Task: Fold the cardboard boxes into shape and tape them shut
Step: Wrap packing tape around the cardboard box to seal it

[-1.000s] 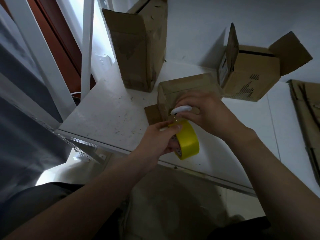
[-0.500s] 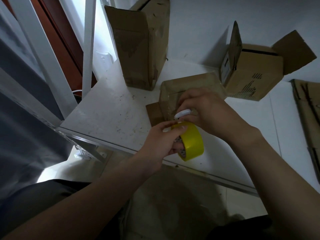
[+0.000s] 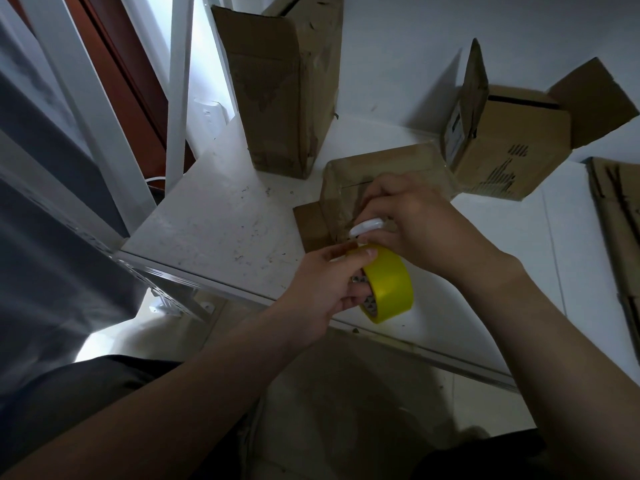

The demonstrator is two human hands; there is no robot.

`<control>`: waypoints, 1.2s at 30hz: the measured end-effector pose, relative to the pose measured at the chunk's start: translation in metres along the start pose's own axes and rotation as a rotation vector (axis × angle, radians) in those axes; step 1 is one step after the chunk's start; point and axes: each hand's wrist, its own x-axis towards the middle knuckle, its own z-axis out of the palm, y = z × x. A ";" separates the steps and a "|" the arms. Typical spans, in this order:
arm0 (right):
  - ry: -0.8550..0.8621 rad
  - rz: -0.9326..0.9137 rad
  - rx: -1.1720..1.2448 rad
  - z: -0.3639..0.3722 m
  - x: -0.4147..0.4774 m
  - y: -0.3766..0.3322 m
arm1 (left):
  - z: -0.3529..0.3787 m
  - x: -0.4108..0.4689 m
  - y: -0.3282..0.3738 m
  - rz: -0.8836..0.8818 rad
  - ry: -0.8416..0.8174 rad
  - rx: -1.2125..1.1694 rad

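Barely shifted in a second, left grip point(image 3: 322, 289) holds yellow tape roll point(image 3: 393, 284), right grip point(image 3: 422, 230) pinches small white tool point(image 3: 367, 226) at small box point(image 3: 381, 168), seemingly mid-taping; open-flapped box point(image 3: 509, 143) waits.

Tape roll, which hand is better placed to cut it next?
Probably the right: the right hand holds a white tool just above the yellow tape roll, while the left hand grips the roll.

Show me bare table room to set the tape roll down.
Widest bare patch: left part of the table, between the tall box, the front edge and the small box. A narrower strip lies between the open box and the flattened cardboard. Crowded at the centre: left hand on the tape roll, right hand gripping a white object.
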 end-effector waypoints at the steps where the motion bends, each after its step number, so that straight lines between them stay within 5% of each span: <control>1: 0.006 0.009 -0.013 0.001 0.000 -0.001 | 0.000 0.000 0.000 -0.002 -0.002 0.002; 12: 0.020 -0.017 -0.192 0.012 0.001 -0.003 | 0.000 0.001 -0.001 -0.019 -0.001 0.006; 20: -0.106 0.001 -0.016 -0.015 -0.002 0.018 | -0.003 0.002 0.000 0.043 0.052 0.128; 28: 0.072 0.022 0.179 -0.017 -0.021 0.044 | -0.011 0.000 0.017 0.124 0.078 0.367; 33: -0.394 0.294 0.163 0.004 -0.041 0.063 | -0.027 -0.003 0.033 0.132 0.082 0.589; 36: -0.329 0.344 0.115 0.014 -0.045 0.067 | -0.037 -0.003 0.041 0.142 0.081 0.687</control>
